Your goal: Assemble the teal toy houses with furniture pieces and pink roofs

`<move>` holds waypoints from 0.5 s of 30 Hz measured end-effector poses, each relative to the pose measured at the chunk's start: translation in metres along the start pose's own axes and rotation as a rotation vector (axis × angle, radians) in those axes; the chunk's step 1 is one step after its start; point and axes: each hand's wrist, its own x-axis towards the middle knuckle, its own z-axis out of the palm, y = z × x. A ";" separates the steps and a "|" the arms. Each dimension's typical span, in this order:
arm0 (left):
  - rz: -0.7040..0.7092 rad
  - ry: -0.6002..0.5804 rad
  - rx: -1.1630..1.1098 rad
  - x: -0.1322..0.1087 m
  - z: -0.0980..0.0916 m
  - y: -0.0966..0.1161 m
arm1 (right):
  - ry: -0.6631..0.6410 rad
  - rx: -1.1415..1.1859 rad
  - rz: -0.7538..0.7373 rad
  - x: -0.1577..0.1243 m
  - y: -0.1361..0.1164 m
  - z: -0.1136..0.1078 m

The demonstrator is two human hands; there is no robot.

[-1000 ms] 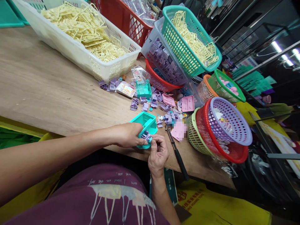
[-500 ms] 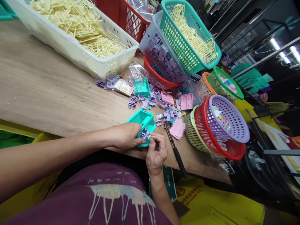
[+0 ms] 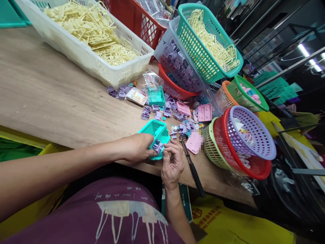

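A teal plastic toy case [image 3: 151,126] with open compartments rests at the table's front edge. My left hand [image 3: 138,146] is closed around its near left side, with the thumb against a small purple plastic part [image 3: 157,146] at the case's right end. My right hand [image 3: 173,166] pinches at that same end, thumb and forefinger on a tiny teal piece [image 3: 163,149] beside the purple part. The fingers partly cover this piece, and I cannot tell whether it is attached.
Loose purple parts [image 3: 167,112], a pink tray [image 3: 204,112] and another teal case [image 3: 156,96] lie beyond my hands. A black-handled hammer [image 3: 194,171] lies to the right. Stacked baskets [image 3: 220,142] stand at right; a white crate [image 3: 111,74] of cream parts stands at back left.
The view has shifted slightly, so the table's contents appear a little lower and further right. My right fingers have moved slightly at the teal piece; both hands keep their hold.
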 end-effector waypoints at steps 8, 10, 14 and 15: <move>0.002 0.002 -0.016 -0.001 0.001 -0.002 | 0.094 -0.066 0.163 -0.017 0.008 0.010; 0.008 0.000 -0.028 -0.002 0.001 -0.002 | 0.097 -0.051 0.153 -0.019 0.009 0.011; 0.008 0.011 -0.016 -0.003 0.000 -0.001 | 0.100 -0.048 0.085 -0.018 0.007 0.010; 0.008 0.019 -0.009 -0.003 0.000 -0.001 | 0.094 -0.046 0.084 -0.017 0.007 0.009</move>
